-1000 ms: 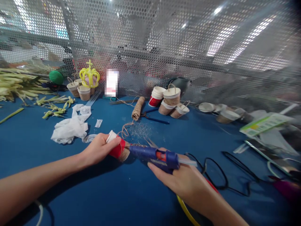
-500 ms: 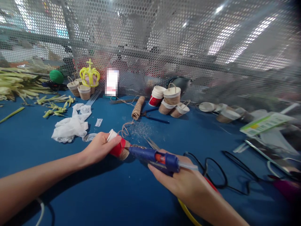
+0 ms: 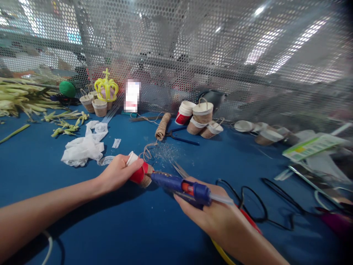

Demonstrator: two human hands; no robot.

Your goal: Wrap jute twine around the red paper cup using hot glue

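Note:
My left hand [image 3: 120, 173] is closed around a small red and white paper cup [image 3: 138, 175] tilted on its side, its lower end wrapped in brown twine. In my right hand [image 3: 205, 206] is a blue hot glue gun [image 3: 180, 187], a clear glue stick jutting from its back. The gun's nozzle points left and meets the twine-covered part of the cup; whether glue is coming out is too small to tell. A strand of twine runs from the cup up to a twine roll [image 3: 163, 127]. Scissor blades [image 3: 180, 170] show just beyond my right hand.
White lace ribbon [image 3: 82, 149] lies to the left. Pliers [image 3: 183, 140] rest beside the twine roll, near twine-wrapped cups [image 3: 202, 112]. A black cable [image 3: 255, 202] loops at the right. Behind everything stands a perforated metal screen [image 3: 154, 48].
Both hands keep their hold on the cup and the glue gun. The whole view has shifted very slightly; the nozzle stays at the twine.

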